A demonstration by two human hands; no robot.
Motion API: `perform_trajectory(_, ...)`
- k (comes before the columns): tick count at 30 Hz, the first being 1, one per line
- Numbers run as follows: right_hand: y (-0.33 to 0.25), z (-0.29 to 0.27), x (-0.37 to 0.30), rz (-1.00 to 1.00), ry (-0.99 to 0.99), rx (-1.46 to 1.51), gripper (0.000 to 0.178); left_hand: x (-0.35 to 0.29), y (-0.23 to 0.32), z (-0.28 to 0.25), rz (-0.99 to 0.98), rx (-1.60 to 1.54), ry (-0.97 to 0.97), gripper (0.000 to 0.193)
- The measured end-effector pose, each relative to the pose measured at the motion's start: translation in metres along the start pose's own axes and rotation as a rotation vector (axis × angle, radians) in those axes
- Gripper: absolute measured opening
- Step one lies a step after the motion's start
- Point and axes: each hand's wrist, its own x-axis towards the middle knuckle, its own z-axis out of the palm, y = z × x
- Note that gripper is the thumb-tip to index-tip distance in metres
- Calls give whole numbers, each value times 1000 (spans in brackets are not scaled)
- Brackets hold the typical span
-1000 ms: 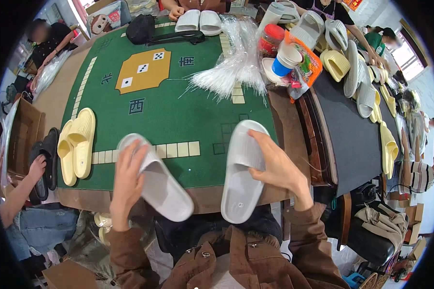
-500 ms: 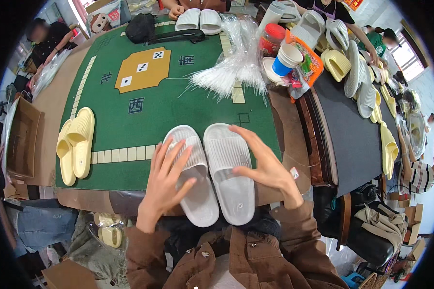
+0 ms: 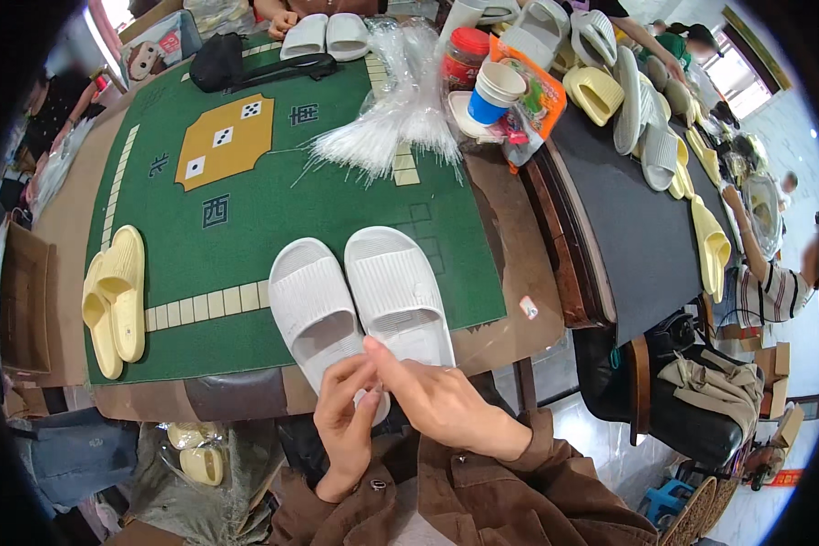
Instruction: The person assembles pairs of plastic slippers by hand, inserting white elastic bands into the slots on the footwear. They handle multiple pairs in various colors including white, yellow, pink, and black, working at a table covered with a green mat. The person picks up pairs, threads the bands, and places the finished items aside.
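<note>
Two light grey-white slide slippers, the left one [image 3: 311,293] and the right one [image 3: 393,273], lie side by side at the near edge of the green mat [image 3: 300,209]. Their toe ends point away from me, and my hands partly cover the heel ends. My left hand [image 3: 344,428] is closed, its fingers curled toward the other hand. Meeting it over the slippers, my right hand [image 3: 455,405] is closed too, with its thumb raised against the left fingers. Whatever is pinched between them, if anything, is too small or hidden to tell.
A pale yellow slipper pair [image 3: 123,296] lies at left. Farther off are a black bag [image 3: 223,62], clear plastic strips [image 3: 391,136], a red-lidded jar [image 3: 467,55] and paper cups [image 3: 496,91]. Another person's hand [image 3: 284,25] is near white slippers [image 3: 326,36]. More slippers line the dark table [image 3: 623,246].
My hands have left the slipper sides and come together, closed, over the heel ends. The view has shifted, so the table's things appear farther left.
</note>
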Motion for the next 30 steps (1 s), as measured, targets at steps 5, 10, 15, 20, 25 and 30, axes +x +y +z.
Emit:
perform_trajectory(5,1,1,-2,-19,-33,-26,80,4,3,7,37,-68,47,14)
perform_trajectory(10,3,-2,-8,37,-65,-15,77,7,2,4,62,-10,81,4)
perform_trajectory(15,25,-28,-28,55,-58,-140,45,20,9,-27,52,-267,289,6)
perform_trajectory(20,22,-43,-41,-12,-195,-135,41,30,19,-51,-73,-258,384,29)
perform_trajectory(25,-7,-19,-43,-178,-318,152,39,8,15,-45,-208,73,173,20)
perform_trajectory(30,-13,11,-42,-338,-398,404,32,0,17,-34,-257,298,119,18)
